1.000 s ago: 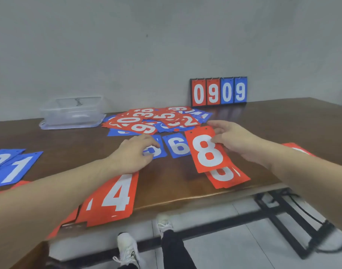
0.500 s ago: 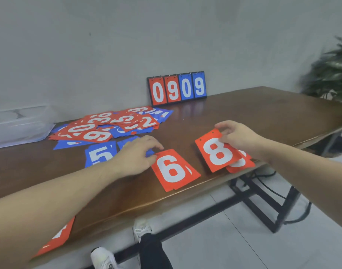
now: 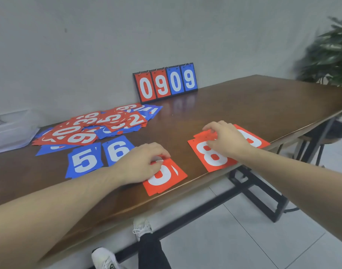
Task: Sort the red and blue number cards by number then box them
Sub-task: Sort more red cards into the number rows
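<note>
Red number cards, sorted lots: a red 6 pile [image 3: 166, 176] lies at the near edge of the tabletop [image 3: 243, 113], its top card partly covered by the left hand [image 3: 142, 164], whose curled fingers pinch the far end of that card. To its right, apart from it, a red 8 card [image 3: 211, 155] lies on other red cards at the same near edge; the right hand [image 3: 227, 140] rests on it with bent fingertips pressing the far end, and whether it grips the card cannot be told. A further red card [image 3: 253, 139] shows from under that hand on the right, its numeral hidden.

Blue 5 card [image 3: 84, 161] and blue 6 card [image 3: 116, 149]: flat, side by side, left of the left hand and a little farther.

Unsorted heap of red and blue cards [image 3: 92, 127]: overlapping, farther left; 0, 9, 3 and 2 legible.

Clear plastic box [image 3: 10, 131]: far left edge of view, blurred.

Flip scoreboard [image 3: 165, 82]: upright at the far edge against the wall, reading 0 9 in red, 0 9 in blue.

Potted plant [image 3: 330, 53]: far right, beyond the tabletop.
</note>
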